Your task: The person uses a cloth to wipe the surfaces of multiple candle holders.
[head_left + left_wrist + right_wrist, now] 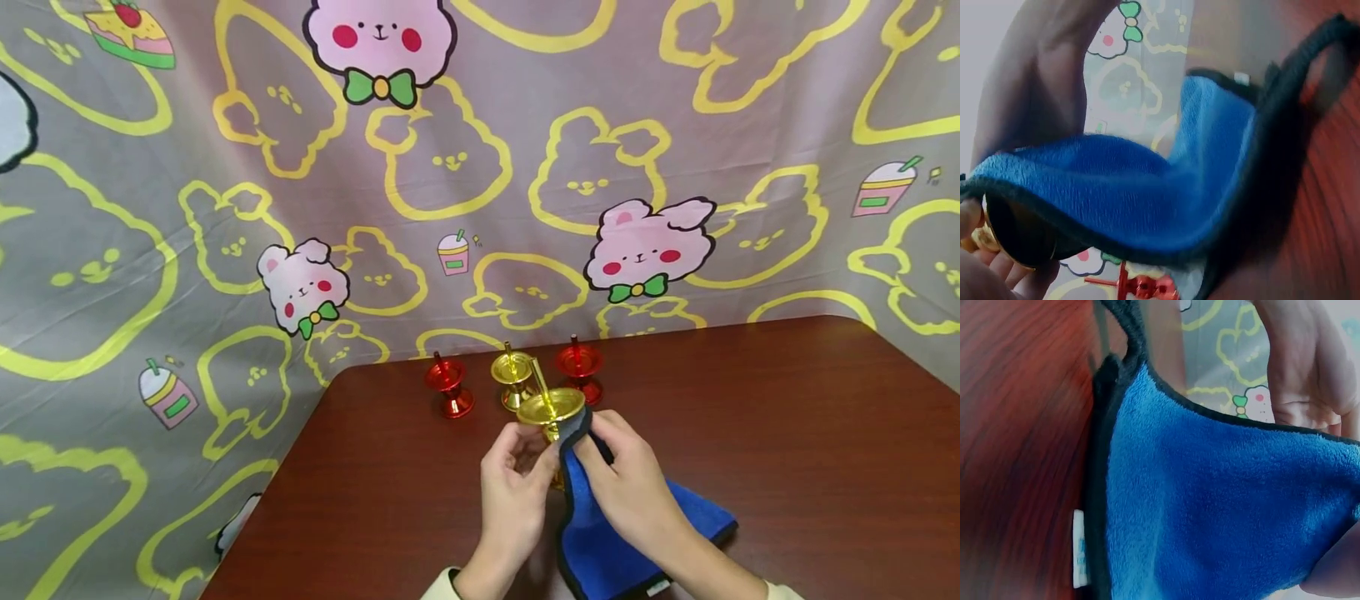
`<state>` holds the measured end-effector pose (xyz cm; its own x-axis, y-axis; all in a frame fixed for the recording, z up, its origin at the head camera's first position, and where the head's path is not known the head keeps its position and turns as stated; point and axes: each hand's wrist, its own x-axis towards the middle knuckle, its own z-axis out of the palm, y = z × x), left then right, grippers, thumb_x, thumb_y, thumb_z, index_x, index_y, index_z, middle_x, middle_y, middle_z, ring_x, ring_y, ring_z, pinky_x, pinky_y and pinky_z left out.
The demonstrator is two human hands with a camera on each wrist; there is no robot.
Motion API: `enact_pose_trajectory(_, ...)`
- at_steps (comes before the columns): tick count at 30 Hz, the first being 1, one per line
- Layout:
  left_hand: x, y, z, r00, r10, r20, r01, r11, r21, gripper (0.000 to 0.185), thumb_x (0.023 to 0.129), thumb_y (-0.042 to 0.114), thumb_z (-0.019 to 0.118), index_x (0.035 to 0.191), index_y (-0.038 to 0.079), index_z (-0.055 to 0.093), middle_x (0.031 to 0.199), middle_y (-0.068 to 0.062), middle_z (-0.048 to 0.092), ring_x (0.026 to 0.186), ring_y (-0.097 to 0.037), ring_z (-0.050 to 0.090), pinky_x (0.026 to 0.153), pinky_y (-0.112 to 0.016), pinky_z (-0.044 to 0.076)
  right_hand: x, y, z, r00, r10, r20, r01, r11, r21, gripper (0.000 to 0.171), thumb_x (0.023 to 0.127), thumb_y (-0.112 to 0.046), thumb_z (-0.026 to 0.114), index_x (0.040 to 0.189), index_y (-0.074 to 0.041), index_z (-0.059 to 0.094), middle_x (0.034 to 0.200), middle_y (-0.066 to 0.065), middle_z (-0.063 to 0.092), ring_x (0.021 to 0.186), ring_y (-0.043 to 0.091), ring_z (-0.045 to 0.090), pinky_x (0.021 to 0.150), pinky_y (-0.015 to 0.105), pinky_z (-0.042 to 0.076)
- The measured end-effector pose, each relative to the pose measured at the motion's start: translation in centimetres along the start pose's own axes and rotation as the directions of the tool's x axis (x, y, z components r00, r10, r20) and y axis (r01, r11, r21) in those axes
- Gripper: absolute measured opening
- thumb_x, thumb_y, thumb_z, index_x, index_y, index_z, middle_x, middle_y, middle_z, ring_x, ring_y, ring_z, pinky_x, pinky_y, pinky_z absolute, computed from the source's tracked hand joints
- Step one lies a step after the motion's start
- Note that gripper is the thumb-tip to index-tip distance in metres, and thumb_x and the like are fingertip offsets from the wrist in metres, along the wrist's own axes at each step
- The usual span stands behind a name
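Below its dish, a gold candlestick [551, 407] with an upright spike is held in my left hand [516, 487], raised over the table. My right hand [630, 479] grips a blue towel cloth [603, 542] with black edging and presses its folded corner to the candlestick's stem. Grey shows on the cloth's reverse there. In the left wrist view the candlestick's hollow base [1019, 231] shows below the cloth [1104, 194], partly covered. The right wrist view is mostly filled by the cloth [1222, 500], which hides the candlestick.
Behind the hands stand a red candlestick [450, 387] at left, another gold one [512, 371] in the middle and a second red one [581, 367] at right. The brown table [810, 442] ends at a patterned cloth backdrop [517, 175].
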<state>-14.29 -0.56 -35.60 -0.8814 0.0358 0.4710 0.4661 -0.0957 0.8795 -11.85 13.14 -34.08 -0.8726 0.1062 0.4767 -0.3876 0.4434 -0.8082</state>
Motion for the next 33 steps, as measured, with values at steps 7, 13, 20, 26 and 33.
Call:
enact_pose_trajectory(7, 0.3, 0.6, -0.1, 0.986, -0.157, -0.059, 0.15, 0.982, -0.117, 0.023, 0.094, 0.003, 0.069, 0.109, -0.012, 0.061, 0.099, -0.018, 0.071, 0.086, -0.012, 0.066, 0.074, -0.021, 0.052, -0.9, 0.2, 0.0, 0.991, -0.096, 0.098, 0.109, 0.984, -0.141, 0.023, 0.1, -0.021, 0.065, 0.122, -0.018, 0.07, 0.117, -0.003, 0.062, 0.112, 0.019, 0.055, 0.091, 0.051, 0.049)
enact_pose_trajectory(13, 0.5, 0.8, 0.3, 0.97, -0.236, -0.067, 0.218, 0.954, -0.206, 0.026, 0.096, 0.005, 0.067, 0.112, -0.014, 0.059, 0.099, -0.018, 0.071, 0.084, -0.012, 0.066, 0.073, -0.022, 0.053, -1.5, 0.7, -0.3, 0.943, -0.334, 0.003, 0.325, 0.916, -0.237, 0.021, 0.089, -0.01, 0.076, 0.108, -0.015, 0.072, 0.109, -0.006, 0.063, 0.102, 0.013, 0.058, 0.082, 0.036, 0.053)
enact_pose_trajectory(20, 0.8, 0.5, 0.9, 0.947, -0.314, -0.075, 0.289, 0.928, -0.235, 0.023, 0.095, 0.006, 0.068, 0.11, -0.011, 0.061, 0.094, -0.011, 0.071, 0.082, -0.012, 0.063, 0.07, -0.022, 0.049, -1.3, 1.4, -1.2, 0.81, -0.586, 0.011, 0.577, 0.794, -0.19, 0.041, 0.106, -0.037, 0.046, 0.095, -0.008, 0.073, 0.1, -0.002, 0.062, 0.092, 0.015, 0.056, 0.081, 0.019, 0.045)
enact_pose_trajectory(26, 1.5, 0.0, 0.5, 0.948, -0.312, -0.067, 0.294, 0.935, -0.197, 0.024, 0.095, 0.006, 0.068, 0.112, -0.009, 0.06, 0.097, -0.01, 0.069, 0.087, -0.014, 0.063, 0.075, -0.024, 0.05, -2.0, 2.9, -3.0, 0.739, -0.648, 0.185, 0.674, 0.715, -0.187, 0.035, 0.107, -0.037, 0.044, 0.094, -0.016, 0.069, 0.1, -0.008, 0.056, 0.083, 0.006, 0.051, 0.07, 0.017, 0.044)
enact_pose_trajectory(33, 2.6, -0.1, 0.5, 0.954, -0.299, -0.03, 0.291, 0.942, -0.167, 0.03, 0.093, 0.005, 0.07, 0.119, -0.007, 0.061, 0.105, -0.011, 0.067, 0.095, -0.019, 0.064, 0.081, -0.025, 0.051, -3.2, 4.6, -3.9, 0.708, -0.495, 0.504, 0.664, 0.71, -0.235, 0.019, 0.09, -0.026, 0.076, 0.109, -0.026, 0.074, 0.112, -0.008, 0.062, 0.092, 0.011, 0.06, 0.071, 0.035, 0.052)
